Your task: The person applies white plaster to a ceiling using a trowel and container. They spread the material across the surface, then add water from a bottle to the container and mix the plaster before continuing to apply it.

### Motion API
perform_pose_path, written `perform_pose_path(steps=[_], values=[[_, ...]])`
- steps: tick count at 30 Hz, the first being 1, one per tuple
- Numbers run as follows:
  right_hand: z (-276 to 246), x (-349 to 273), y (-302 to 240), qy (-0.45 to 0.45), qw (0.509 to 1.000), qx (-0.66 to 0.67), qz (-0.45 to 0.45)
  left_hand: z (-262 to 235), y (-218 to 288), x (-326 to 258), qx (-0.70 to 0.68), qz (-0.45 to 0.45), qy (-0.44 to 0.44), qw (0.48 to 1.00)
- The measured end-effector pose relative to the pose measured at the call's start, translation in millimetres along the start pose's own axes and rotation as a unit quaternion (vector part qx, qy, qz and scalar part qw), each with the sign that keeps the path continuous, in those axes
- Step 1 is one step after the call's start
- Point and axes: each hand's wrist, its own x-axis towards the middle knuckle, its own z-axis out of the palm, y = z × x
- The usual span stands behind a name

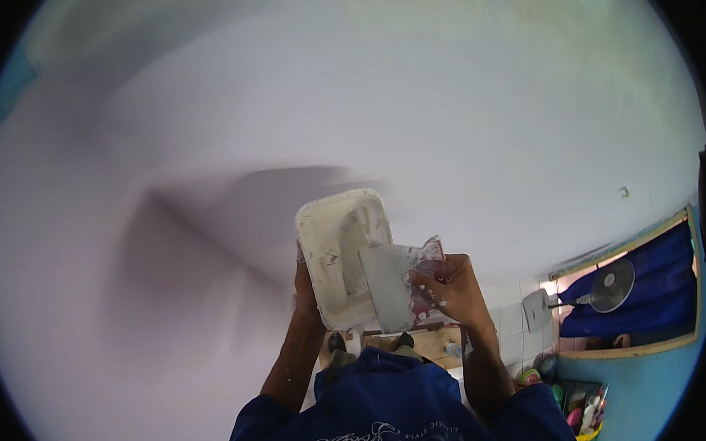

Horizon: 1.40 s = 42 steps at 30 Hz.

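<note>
Matt white plastic tray [340, 253], rough with dried plaster; smooth grey metal trowel blade [388, 286] at its four o'clock; wall [205, 132] smooth, matt.

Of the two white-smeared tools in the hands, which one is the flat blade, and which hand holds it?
The flat trowel blade, held by the right hand. The other, in the left hand, is a deep rectangular tray with raised walls.

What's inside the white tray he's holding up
The white tray, in the left hand, shows smeared whitish paste on its walls. The flat trowel blade, in the right hand, covers its lower right part.
</note>
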Motion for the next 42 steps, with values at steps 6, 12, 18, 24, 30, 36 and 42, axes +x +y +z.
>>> perform_pose_path(steps=[6, 12, 18, 24, 30, 36, 42], values=[[51.2, 11.6, 6.9, 0.165, 0.984, 0.06, 0.037, -48.4, -17.4, 16.2, -0.146, -0.12, -0.026, 0.982], [107.2, 29.1, 25.2, 0.198, 0.976, -0.05, 0.069, -92.4, -24.1, 37.2, -0.142, -0.201, -0.015, 0.969], [139.9, 42.5, 68.9, 0.242, 0.96, -0.002, 0.137, -92.8, -26.9, 46.4, 0.006, -0.259, 0.069, 0.963], [142.8, 48.9, 123.9, 0.302, 0.94, -0.027, 0.153, -114.2, -67.7, 67.7, 0.018, -0.311, 0.009, 0.95], [45.4, -5.4, 130.5, 0.332, 0.924, -0.046, 0.184, -49.9, -157.2, 46.2, 0.031, -0.33, -0.037, 0.943], [-59.9, -56.7, 130.3, 0.369, 0.907, -0.021, 0.202, 61.7, -216.5, 38.2, 0.07, -0.383, 0.021, 0.921], [-142.7, -105.2, 150.5, 0.439, 0.879, 0.008, 0.186, 97.5, -306.7, 44.7, 0.076, -0.445, 0.019, 0.892]])
